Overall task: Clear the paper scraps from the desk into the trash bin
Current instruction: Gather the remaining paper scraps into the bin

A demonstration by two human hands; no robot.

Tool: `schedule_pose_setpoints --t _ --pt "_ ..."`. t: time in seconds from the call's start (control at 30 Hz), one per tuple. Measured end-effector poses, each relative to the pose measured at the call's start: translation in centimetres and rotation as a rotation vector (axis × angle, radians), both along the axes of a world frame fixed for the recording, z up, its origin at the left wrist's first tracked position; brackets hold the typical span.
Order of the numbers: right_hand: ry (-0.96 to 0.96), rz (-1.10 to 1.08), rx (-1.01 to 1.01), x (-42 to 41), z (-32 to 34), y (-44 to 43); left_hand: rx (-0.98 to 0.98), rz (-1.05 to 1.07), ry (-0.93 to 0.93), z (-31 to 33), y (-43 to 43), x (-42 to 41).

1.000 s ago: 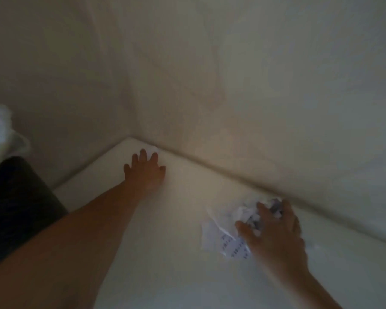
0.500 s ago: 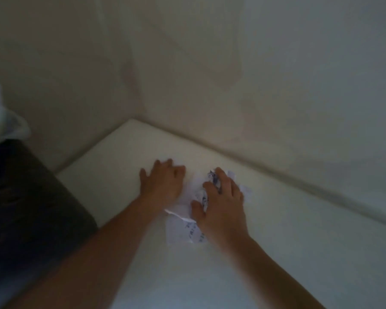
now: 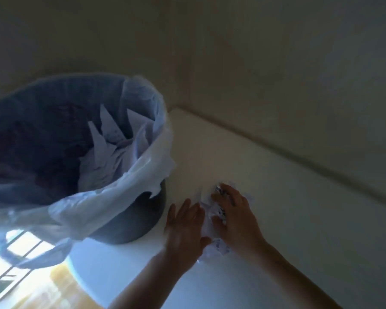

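A bunch of crumpled white paper scraps (image 3: 212, 219) with printed text lies on the white desk (image 3: 299, 219) near its left edge. My right hand (image 3: 234, 217) rests on top of the scraps with fingers curled over them. My left hand (image 3: 184, 228) presses flat against their left side, fingers together. The scraps are squeezed between both hands and mostly hidden. A dark round trash bin (image 3: 125, 221) with a white plastic liner stands just left of the desk edge, close to my left hand. Paper pieces lie inside it.
Beige walls (image 3: 276, 74) meet the desk along its far edge and in the corner behind the bin. Below the bin, a bright patch of floor (image 3: 20, 264) with window light shows at the lower left.
The view has swung left, bringing the trash bin into sight. Both hands have slid the gathered scraps toward the desk's left edge, staying pressed on either side of them.
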State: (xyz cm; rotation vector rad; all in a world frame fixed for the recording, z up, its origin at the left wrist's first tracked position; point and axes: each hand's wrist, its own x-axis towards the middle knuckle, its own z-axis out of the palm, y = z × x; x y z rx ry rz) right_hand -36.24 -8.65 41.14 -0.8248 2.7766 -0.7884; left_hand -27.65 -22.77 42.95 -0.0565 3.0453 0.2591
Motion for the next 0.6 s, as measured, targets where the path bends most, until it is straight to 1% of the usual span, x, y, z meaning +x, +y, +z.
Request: schedule_pose_setpoints --t 0.03,0.13,0.27,0.37,0.43,0.5,0.6 --pt "0.0 0.006 -0.003 1.2 0.1 -0.1 0.0 -0.011 0.022 0.0 -0.3 0.8" --pt "0.0 0.003 -0.002 3.5 0.5 -0.4 0.128 0.009 -0.115 -0.1 -0.9 2.3" --pt "-0.051 0.012 0.032 3.7 1.7 -0.7 0.198 0.023 -0.147 1.2 -1.5 2.9" --pt "-0.024 -0.043 -0.061 3.5 3.0 -0.2 0.239 0.028 -0.151 4.0 -1.3 3.1" --pt "-0.113 -0.106 -0.094 3.7 4.5 0.2 0.333 0.045 -0.098 6.3 -0.9 3.5" --pt "-0.205 -0.167 -0.14 3.9 6.2 0.8 0.42 0.039 0.001 9.4 -0.4 4.1" --pt "-0.221 -0.213 -0.174 4.6 8.7 2.1 0.505 0.023 0.211 15.5 -0.6 4.9"
